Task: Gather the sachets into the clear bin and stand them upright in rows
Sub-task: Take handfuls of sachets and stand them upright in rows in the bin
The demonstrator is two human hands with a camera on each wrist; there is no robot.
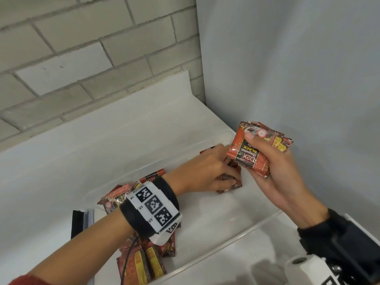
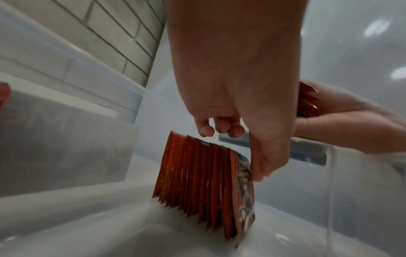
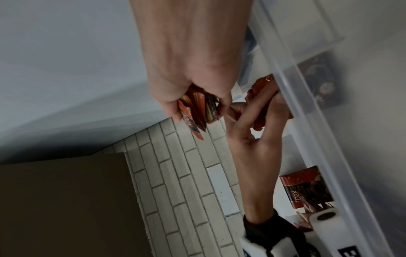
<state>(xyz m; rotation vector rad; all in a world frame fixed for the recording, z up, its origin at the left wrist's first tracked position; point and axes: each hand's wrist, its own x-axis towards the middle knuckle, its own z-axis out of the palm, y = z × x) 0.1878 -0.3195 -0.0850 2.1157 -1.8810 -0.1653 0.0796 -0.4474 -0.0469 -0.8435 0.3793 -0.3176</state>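
White brick wall backs the worktop (image 1: 51, 161) carrying the clear bin (image 1: 257, 225). Inside it, the left hand (image 1: 207, 171) steadies a row of upright sachets (image 2: 204, 182), fingers (image 2: 259, 170) loosely curled against them; only the left wrist view shows their edges standing vertical. The right hand (image 1: 273, 171) grips a bundle of sachets (image 1: 257, 149) above the bin, long axis tilted.

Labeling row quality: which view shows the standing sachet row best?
Left wrist: the row stands on edge, side-on, packets countable, left hand over it. Head view: that hand hides most of the row. Right wrist: only a blurred sliver behind the fingers.
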